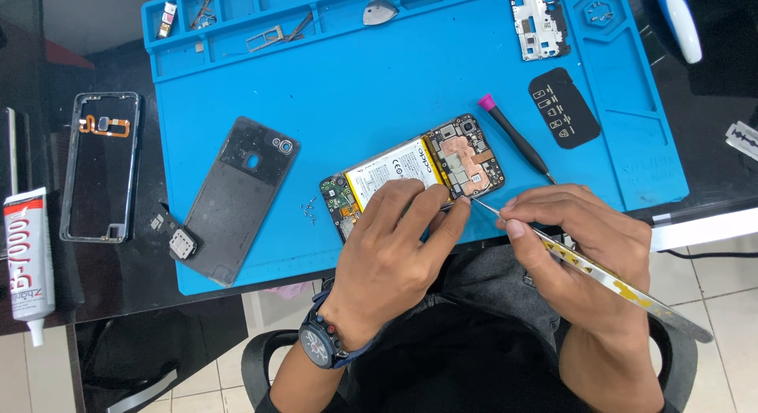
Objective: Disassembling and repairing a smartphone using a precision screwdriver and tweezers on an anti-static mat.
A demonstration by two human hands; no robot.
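Observation:
An opened phone [426, 164] lies tilted on the blue work mat [379, 81], its white battery and copper-shielded board exposed. My left hand [395, 251] rests over the phone's near edge and holds it down. My right hand [584, 239] grips long metal tweezers [616, 283] whose thin tip reaches the phone's lower right side by the board. A wristwatch sits on my left wrist.
A pink-capped screwdriver [517, 140] lies right of the phone. The dark back cover [237, 196] and tiny screws [309, 210] lie left of it. A phone frame [103, 168] and glue tube [30, 259] sit on the black table. A white plate [539, 22] and black sticker [564, 107] are on the mat.

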